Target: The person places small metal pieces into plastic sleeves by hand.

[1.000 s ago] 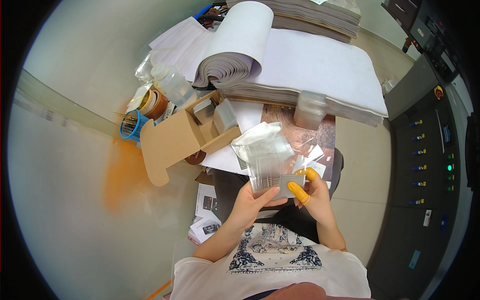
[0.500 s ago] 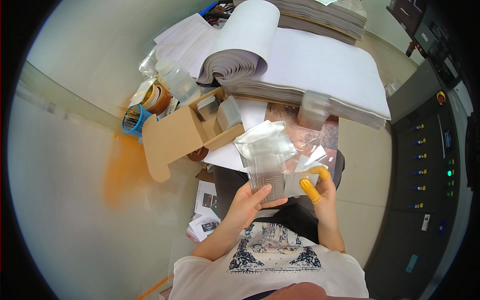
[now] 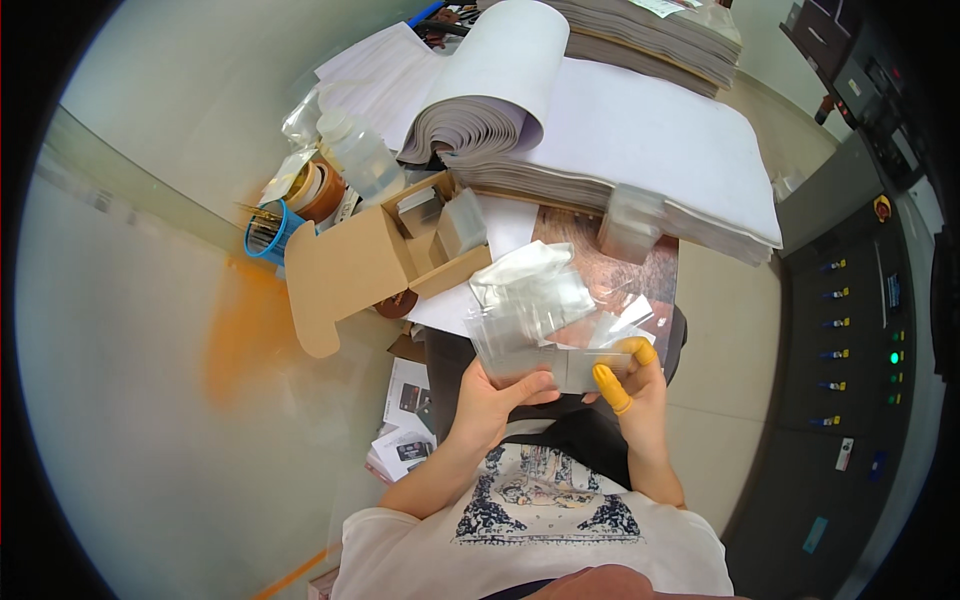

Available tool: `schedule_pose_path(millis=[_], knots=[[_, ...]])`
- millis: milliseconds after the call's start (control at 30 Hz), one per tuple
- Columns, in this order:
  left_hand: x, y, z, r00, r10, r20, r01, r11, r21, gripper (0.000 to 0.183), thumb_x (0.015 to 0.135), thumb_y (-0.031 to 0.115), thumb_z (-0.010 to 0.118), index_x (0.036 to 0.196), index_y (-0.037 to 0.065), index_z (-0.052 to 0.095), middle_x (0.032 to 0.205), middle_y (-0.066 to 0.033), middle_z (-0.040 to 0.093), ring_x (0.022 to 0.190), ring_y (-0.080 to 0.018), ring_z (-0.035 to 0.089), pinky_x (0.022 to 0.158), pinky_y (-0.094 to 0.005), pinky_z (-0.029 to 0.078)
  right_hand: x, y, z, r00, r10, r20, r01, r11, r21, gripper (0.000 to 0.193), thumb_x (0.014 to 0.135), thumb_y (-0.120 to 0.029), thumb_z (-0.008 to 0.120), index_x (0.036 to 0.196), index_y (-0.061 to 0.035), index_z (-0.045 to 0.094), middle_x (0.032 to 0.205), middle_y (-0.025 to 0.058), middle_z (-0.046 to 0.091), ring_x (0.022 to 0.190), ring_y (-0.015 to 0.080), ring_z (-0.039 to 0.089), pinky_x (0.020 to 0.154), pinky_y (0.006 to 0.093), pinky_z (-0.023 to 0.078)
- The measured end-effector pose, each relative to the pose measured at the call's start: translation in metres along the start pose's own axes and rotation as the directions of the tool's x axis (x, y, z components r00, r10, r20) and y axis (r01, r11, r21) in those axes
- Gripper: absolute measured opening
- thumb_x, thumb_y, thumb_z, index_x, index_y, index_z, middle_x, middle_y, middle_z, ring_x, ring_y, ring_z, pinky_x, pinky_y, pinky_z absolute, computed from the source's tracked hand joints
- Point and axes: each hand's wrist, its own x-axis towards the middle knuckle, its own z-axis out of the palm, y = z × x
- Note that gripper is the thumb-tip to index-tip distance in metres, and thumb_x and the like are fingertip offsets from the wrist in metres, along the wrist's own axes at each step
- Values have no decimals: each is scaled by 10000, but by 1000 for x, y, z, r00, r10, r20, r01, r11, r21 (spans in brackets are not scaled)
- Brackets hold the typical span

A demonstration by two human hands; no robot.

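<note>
My left hand (image 3: pixel 488 405) pinches a clear plastic sleeve (image 3: pixel 505 352) between thumb and fingers, low over the near edge of the table. Yellow finger cots cover the thumb and forefinger of my right hand (image 3: pixel 642 398). Those two fingers grip a flat, greyish see-through square piece (image 3: pixel 576 371). Its left edge meets or overlaps the sleeve; whether it lies inside cannot be made out. Just beyond both hands lies a heap of clear plastic bags (image 3: pixel 532 285). White and clear slips (image 3: pixel 625 318) lie beside that heap, close to my right fingertips.
An open cardboard box (image 3: pixel 350 268) with packets inside stands left of the bags. Behind it are a plastic bottle (image 3: pixel 358 158) and a blue pen cup (image 3: pixel 272 235). Thick paper stacks (image 3: pixel 650 130) fill the back. Clear cases (image 3: pixel 631 224) lean there. A dark control cabinet (image 3: pixel 830 360) stands right.
The square piece and the sleeve have come closer together, and the sleeve has tipped left. My right hand has shifted slightly left. The whole view has moved a little.
</note>
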Motion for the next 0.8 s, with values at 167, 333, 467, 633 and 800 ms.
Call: schedule_pose_path(millis=[167,333,467,633,800], knots=[[0,-2,4,1000,-11,-13,11,1000,-28,386,790,-3,651,1139,-17,486,1032,-120,598,914,-226,625,712,-333,589,2,-2,7,1000,18,-21,-18,1000,-9,346,837,-8,604,1137,-15,433,967,59,539,835,128,583,594,241,535],[-2,9,4,999,-42,30,46,987,-152,394,867,61,558,1230,-7,421,1141,-140,556,1015,-252,587,806,-391,555,1,-10,-5,999,28,-37,-28,1000,-3,372,863,-46,581,1208,-3,449,1009,73,578,832,128,586,577,242,523],[-3,14,-3,972,-136,193,180,956,-231,399,904,107,498,1270,-6,387,1186,-143,534,1055,-256,566,864,-424,520,0,-5,-11,1000,11,23,-11,1000,-1,324,867,-58,582,1169,2,482,995,66,586,813,119,581,582,240,510],[-6,12,0,971,-171,166,186,979,-82,379,897,99,525,1244,-7,416,1177,-141,540,1038,-240,574,841,-411,535,-2,-5,-8,994,105,41,-101,991,-82,377,858,-57,601,1198,-3,448,1030,65,577,842,104,569,687,216,487],[-3,9,1,996,-94,12,93,995,25,367,794,-14,643,1129,-12,494,1054,-128,606,894,-201,631,689,-325,585,-4,-4,5,998,52,-34,-57,984,-171,393,849,-40,612,1198,10,439,1038,57,569,925,102,543,828,253,451]])
